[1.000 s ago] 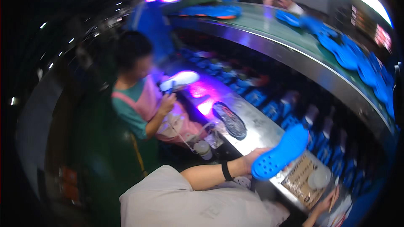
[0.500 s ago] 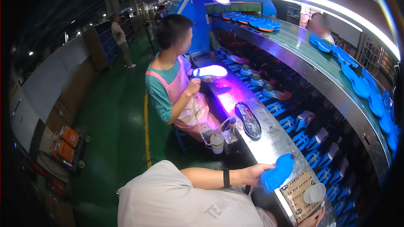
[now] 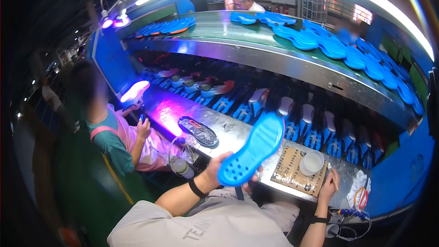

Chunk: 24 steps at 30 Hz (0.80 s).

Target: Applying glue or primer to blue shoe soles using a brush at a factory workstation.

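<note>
My left hand [image 3: 220, 168] grips the heel end of a bright blue shoe sole [image 3: 254, 147], which slants up to the right above the metal bench [image 3: 228, 133], its holed face toward me. My right hand [image 3: 328, 186] rests at the bench's near edge and pinches a thin stick-like brush [image 3: 335, 179]. Close to it, a white cup [image 3: 313, 161] stands on a brown cardboard sheet [image 3: 289, 175]. A black sole [image 3: 198, 131] lies flat on the bench to the left.
A co-worker in a pink apron [image 3: 120, 138] sits at the left under a purple lamp, holding a white shoe [image 3: 134, 92]. The upper conveyor [image 3: 256, 45] carries several blue soles. Shoes on blue holders [image 3: 292, 114] line the row below. A bottle [image 3: 181, 167] stands by the bench edge.
The view has swung toward the conveyor. My left hand has brought the blue sole up and leftward over the bench. My right hand stays at the near edge.
</note>
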{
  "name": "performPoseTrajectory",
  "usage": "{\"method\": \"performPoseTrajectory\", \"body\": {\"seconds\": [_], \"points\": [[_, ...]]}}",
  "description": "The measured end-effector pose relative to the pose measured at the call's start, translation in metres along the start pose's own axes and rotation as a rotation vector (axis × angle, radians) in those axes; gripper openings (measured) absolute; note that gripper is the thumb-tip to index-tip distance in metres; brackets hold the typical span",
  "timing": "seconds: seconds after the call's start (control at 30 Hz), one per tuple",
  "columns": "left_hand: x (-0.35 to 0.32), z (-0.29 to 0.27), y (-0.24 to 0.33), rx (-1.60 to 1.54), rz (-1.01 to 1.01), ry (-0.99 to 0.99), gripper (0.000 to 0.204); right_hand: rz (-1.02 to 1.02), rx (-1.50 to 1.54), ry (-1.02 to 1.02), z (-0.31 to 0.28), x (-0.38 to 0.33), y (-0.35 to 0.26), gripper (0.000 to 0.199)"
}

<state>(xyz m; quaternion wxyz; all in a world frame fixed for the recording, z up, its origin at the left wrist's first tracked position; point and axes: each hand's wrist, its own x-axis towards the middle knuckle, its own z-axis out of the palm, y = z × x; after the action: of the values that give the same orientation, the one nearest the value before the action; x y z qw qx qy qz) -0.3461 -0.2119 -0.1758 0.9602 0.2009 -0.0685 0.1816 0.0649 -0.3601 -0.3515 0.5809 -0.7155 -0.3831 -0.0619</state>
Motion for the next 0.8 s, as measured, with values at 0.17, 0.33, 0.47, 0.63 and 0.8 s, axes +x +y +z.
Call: {"method": "performPoseTrajectory", "body": {"seconds": [0.17, 0.33, 0.47, 0.63, 0.8], "points": [[0.028, 0.02, 0.044, -0.163, 0.146, -0.217, 0.087, 0.072, 0.0, 0.006, 0.002, 0.004, -0.014, 0.023], [0.038, 0.017, 0.052, -0.272, 0.232, -0.212, 0.086, 0.075, -0.013, -0.017, 0.004, 0.01, -0.019, 0.024], [0.037, 0.009, 0.057, -0.316, 0.223, -0.266, 0.085, 0.086, -0.021, -0.027, 0.006, 0.008, -0.017, 0.024], [0.036, 0.005, 0.057, -0.329, 0.254, -0.285, 0.085, 0.085, -0.051, -0.027, 0.006, 0.007, -0.022, 0.024], [0.038, 0.014, 0.062, -0.2, 0.265, -0.194, 0.087, 0.131, -0.055, -0.062, 0.003, 0.007, -0.022, 0.024]]}}
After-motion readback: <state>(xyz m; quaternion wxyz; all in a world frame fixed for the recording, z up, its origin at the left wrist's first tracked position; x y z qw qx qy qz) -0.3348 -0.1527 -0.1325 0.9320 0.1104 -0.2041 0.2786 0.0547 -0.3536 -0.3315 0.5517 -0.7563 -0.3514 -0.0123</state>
